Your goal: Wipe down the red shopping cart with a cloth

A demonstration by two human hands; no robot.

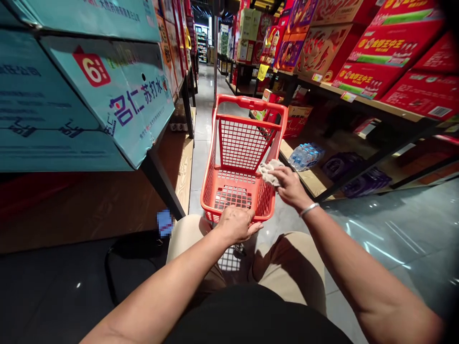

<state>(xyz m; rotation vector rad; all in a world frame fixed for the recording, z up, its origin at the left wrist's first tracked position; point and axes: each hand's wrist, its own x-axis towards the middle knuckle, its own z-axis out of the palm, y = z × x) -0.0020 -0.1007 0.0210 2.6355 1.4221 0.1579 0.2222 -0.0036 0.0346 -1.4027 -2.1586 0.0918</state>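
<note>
A red plastic shopping basket (236,175) with a raised handle stands in front of my knees, and no goods show inside it. Over its near rim, my left hand (236,224) is closed, its fingers curled around the edge. At the basket's right side, my right hand (289,187) grips a crumpled whitish cloth (271,173), which lies against the side rim. A silver bangle (309,209) circles my right wrist. Part of a small wheel shows below the near end of the basket.
Close on the left, light-blue cartons (139,91) are stacked on a shelf with a black post (163,184). Red gift boxes (380,59) fill the right shelf, with bottled water (306,156) on the lower board. A tiled aisle (206,86) runs ahead between the shelves.
</note>
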